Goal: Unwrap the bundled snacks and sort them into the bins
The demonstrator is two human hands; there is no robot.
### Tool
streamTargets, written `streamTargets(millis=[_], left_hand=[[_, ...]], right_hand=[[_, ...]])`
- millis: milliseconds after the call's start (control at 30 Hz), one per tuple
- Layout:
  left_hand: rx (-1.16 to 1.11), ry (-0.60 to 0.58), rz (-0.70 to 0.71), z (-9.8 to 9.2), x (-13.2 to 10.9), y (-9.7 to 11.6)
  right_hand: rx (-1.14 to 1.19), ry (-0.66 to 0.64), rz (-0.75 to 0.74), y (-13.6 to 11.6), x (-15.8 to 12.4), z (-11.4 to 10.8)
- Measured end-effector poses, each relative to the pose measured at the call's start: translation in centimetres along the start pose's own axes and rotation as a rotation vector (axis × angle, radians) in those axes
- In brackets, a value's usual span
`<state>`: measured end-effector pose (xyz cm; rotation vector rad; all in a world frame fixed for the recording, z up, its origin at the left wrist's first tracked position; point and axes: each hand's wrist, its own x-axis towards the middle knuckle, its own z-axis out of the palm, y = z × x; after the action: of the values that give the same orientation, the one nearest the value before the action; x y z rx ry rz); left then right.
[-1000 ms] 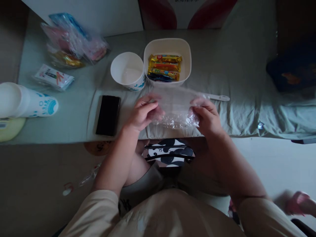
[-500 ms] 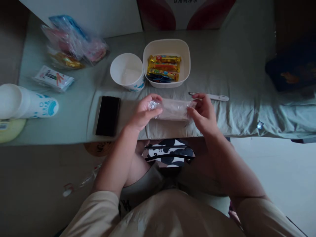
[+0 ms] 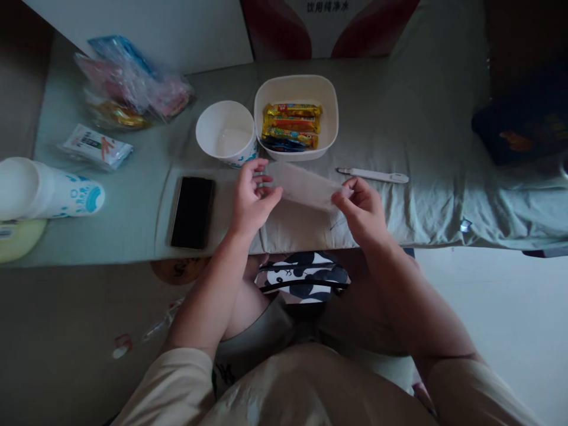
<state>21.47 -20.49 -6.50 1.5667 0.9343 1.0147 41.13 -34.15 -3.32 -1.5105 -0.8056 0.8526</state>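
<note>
A clear plastic bag [image 3: 303,186] is stretched flat between my two hands over the cloth-covered table [image 3: 399,130]. My left hand [image 3: 251,201] pinches its left end, just right of the black phone [image 3: 191,211]. My right hand [image 3: 361,211] pinches its right end, below the white pen-like stick [image 3: 373,175]. Behind the bag stands a white square bowl [image 3: 331,100] with several yellow snack bars [image 3: 291,125] in it. A white paper cup [image 3: 227,131] stands to the bowl's left.
At the far left lie a plastic bag of snacks [image 3: 128,89], a small white packet [image 3: 95,146], a stack of paper cups on its side [image 3: 48,190] and a yellow lid [image 3: 18,239]. A dark item [image 3: 519,127] lies at the right. A panda-print bag [image 3: 304,276] rests on my lap.
The crumpled plastic bag has been pulled out flat and taut between my hands. Both hands rose slightly toward the bowl and moved apart.
</note>
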Motion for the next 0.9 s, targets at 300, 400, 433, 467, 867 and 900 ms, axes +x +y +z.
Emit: streamTargets(millis=[300, 400, 433, 467, 867, 900], left_hand=[[-0.056, -0.267, -0.079, 1.4, -1.0, 1.4], [-0.137, -0.349, -0.106, 2.1, -1.5, 1.1], [-0.169, -0.376, -0.11, 2.2, -1.6, 1.0], [-0.194, -0.405, -0.113, 2.3, -1.8, 1.0], [-0.15, -0.455, -0.2, 2.3, -1.7, 4.5], [-0.142, -0.445, -0.2, 2.2, -1.7, 4.8]], right_hand=[[-0.172, -0.036, -0.276, -0.2, -1.0, 0.8], [-0.18, -0.15, -0.279, -0.4, -1.6, 1.4], [-0.168, -0.184, -0.274, -0.5, -1.7, 1.5], [-0.152, -0.213, -0.265, -0.6, -1.8, 1.7], [-0.124, 0.032, -0.046, -0.4, -1.5, 2.0], [-0.111, 0.044, -0.051, -0.4, -1.4, 2.0]])
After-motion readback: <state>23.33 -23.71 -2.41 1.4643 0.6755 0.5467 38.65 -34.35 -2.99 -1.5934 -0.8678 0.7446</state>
